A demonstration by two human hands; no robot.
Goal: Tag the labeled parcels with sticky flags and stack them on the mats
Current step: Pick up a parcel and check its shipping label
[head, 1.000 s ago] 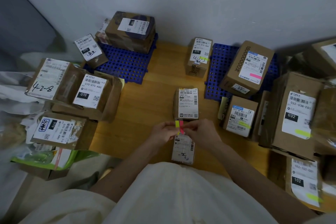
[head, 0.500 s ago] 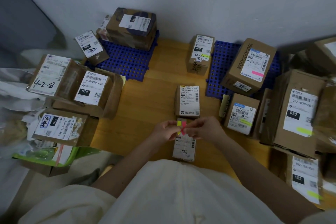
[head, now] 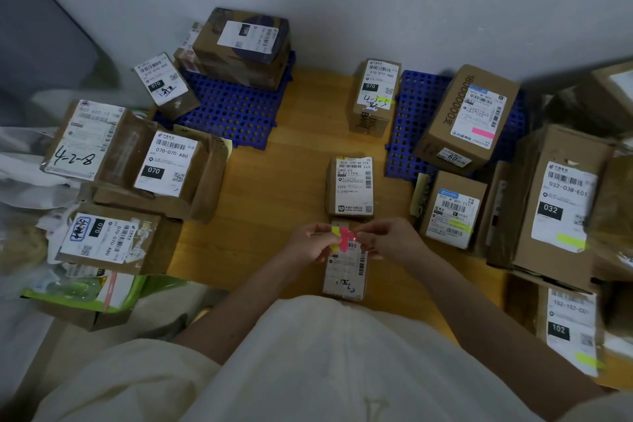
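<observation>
Sticky-flag pad [head: 337,239] pinched in left hand [head: 310,243]; pink flag [head: 346,237] gripped by right hand [head: 390,238] above small parcel [head: 345,272]. Thin, limp, likely tacky: best taken by its free tip.

Handwritten "4-2-8" on the flat parcel [head: 84,140] at 9 o'clock. "070-070-A80" and "070" on its neighbour's label [head: 166,164]. "032-038-E01", "032" on the tall box [head: 561,202] at 3 o'clock.

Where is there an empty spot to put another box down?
The left blue mat has bare room in front of the stacked boxes. The wooden floor is free between the 070 box and the small middle parcel. The right blue mat has a bare strip. The right side is crowded with boxes.
</observation>
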